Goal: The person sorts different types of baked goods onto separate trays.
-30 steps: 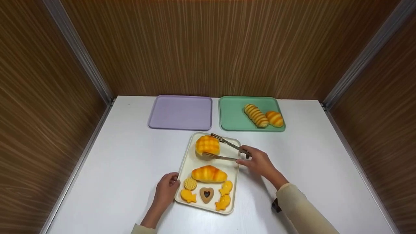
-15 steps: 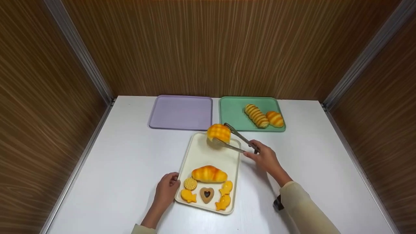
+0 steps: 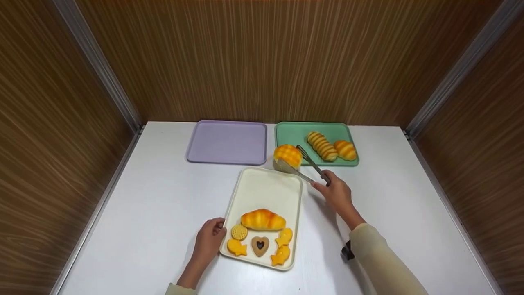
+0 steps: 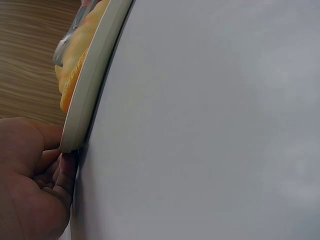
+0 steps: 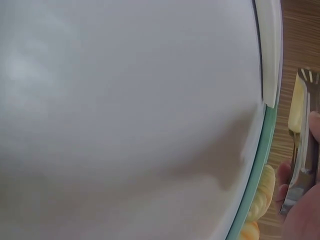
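My right hand (image 3: 338,193) holds metal tongs (image 3: 314,164), whose ends clasp a round bun with a checked crust (image 3: 288,154). In the head view the bun is over the gap between the cream tray (image 3: 262,190) and the green tray's (image 3: 291,134) front left corner. In the right wrist view the bun's pale side (image 5: 296,107) shows behind the tongs (image 5: 307,137), off the table. My left hand (image 3: 209,241) grips the cream tray's left rim; the left wrist view shows fingers above and below the rim (image 4: 82,112).
A croissant-shaped bread (image 3: 263,220), a round biscuit (image 3: 239,232), a heart cookie (image 3: 260,246) and several fish-shaped pieces (image 3: 281,255) lie on the cream tray. The green tray bears a long striped bread (image 3: 322,146) and a small roll (image 3: 345,150). A purple tray (image 3: 227,142) stands at the back left.
My right hand has raised the checked bun with the tongs from the cream tray and carried it away and to the right, to the green tray's edge. The left hand stays put.
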Demonstrator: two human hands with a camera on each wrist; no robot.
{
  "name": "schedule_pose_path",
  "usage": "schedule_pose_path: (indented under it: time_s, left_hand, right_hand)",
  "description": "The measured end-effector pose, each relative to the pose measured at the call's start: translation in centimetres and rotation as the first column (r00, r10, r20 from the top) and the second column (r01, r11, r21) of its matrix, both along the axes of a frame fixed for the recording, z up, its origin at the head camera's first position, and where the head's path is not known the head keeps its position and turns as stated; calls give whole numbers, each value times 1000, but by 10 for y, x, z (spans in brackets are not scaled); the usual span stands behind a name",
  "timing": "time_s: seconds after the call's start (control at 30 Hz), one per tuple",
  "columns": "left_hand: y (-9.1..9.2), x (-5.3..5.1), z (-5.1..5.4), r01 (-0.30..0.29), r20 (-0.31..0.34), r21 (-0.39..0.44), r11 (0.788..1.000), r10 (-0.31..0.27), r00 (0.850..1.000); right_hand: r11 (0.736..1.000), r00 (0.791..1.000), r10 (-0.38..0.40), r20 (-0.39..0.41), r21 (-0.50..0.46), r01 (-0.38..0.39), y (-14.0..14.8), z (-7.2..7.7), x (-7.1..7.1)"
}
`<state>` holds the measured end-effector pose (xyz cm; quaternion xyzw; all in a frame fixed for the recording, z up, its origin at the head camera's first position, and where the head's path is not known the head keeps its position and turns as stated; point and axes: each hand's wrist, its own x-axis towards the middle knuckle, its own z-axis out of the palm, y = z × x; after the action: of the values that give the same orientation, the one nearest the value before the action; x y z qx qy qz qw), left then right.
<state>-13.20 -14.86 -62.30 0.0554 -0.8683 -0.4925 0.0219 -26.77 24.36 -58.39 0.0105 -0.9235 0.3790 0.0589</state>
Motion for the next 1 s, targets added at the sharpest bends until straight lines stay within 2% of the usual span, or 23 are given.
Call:
schedule_pose_path:
  time_s: [0.37, 0.53, 0.73, 1.0]
  left_hand:
    - [0, -1, 1, -11, 35, -11, 1000, 11, 999]
    - [0, -1, 2, -20, 45, -4, 1000, 20, 999]
    - [0, -1, 0, -14, 18, -10, 1000, 14, 1000]
    - [-1, -1, 0, -18, 23, 2, 1000, 18, 1000]
  right_hand:
    - [993, 993, -117, 11, 6, 117, -11, 0, -12]
    - [990, 989, -144, 22, 1, 144, -12, -3, -18]
    - [985, 985, -171, 38, 7, 171, -11, -8, -25]
    - [981, 977, -192, 94, 2, 193, -8, -14, -28]
